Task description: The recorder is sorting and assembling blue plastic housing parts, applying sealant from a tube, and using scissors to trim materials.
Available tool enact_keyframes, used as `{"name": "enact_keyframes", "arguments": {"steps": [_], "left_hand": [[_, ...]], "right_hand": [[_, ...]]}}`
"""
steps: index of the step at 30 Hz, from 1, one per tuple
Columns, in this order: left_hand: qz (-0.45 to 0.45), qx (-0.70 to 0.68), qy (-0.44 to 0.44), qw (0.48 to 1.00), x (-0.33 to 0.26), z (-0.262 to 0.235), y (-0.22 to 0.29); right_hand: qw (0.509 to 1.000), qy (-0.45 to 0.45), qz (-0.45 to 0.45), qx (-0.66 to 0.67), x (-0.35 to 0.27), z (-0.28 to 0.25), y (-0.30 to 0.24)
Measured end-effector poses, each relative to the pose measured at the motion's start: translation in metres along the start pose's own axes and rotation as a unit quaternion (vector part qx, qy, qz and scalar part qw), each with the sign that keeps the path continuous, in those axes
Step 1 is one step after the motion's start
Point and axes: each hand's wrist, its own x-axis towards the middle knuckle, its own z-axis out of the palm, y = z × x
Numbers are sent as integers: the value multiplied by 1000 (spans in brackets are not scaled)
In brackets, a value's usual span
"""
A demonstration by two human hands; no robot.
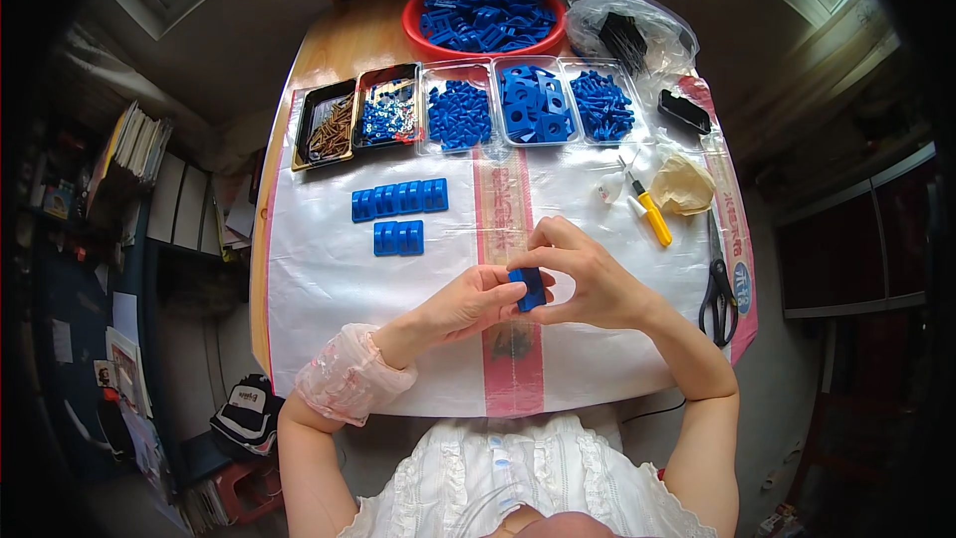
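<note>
Blue block (pixel 529 291) is held just above the pink-striped middle of a white sheet (pixel 329 299), spread over a wooden worktop (pixel 319 35). It is pinched from both sides: by the thumb and fingers of the left hand (pixel 476 301), and between thumb and forefinger of the right hand (pixel 586 281), which are curved around its ends. Whether anything is being fitted to it cannot be told, since part of it is covered by fingers

To the upper left, similar blocks are set out in a longer row (pixel 399 200), seemingly of four, and a shorter row (pixel 398 238) of two. These are judged to be done, and the held block to be partway along

Far more appears to be left than finished. Five trays are lined up beyond the rows, well stocked with brown screws (pixel 331 132), small silver and blue parts (pixel 388 118), short blue pieces (pixel 460 115), blue plates with round holes (pixel 536 105) and slender blue pieces (pixel 605 107). Behind them, a red basin (pixel 409 20) is heaped with blue parts. A yellow-handled tool (pixel 653 217) and black scissors (pixel 719 301) are left lying at the right, held by neither hand
</note>
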Motion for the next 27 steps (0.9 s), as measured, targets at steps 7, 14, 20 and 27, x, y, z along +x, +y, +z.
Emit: {"name": "enact_keyframes", "arguments": {"steps": [7,14,20,27], "left_hand": [[-7,16,4,1000,0,-2,2],[11,59,70,996,-2,0,4],[21,177,148,973,-3,8,11],[36,204,169,964,-1,5,7]], "right_hand": [[999,5,-19,-40,-1,1,2],[999,8,-4,-40,1,1,11],[999,40,-7,31,0,13,31],[998,43,-2,44,-1,18,39]]}}
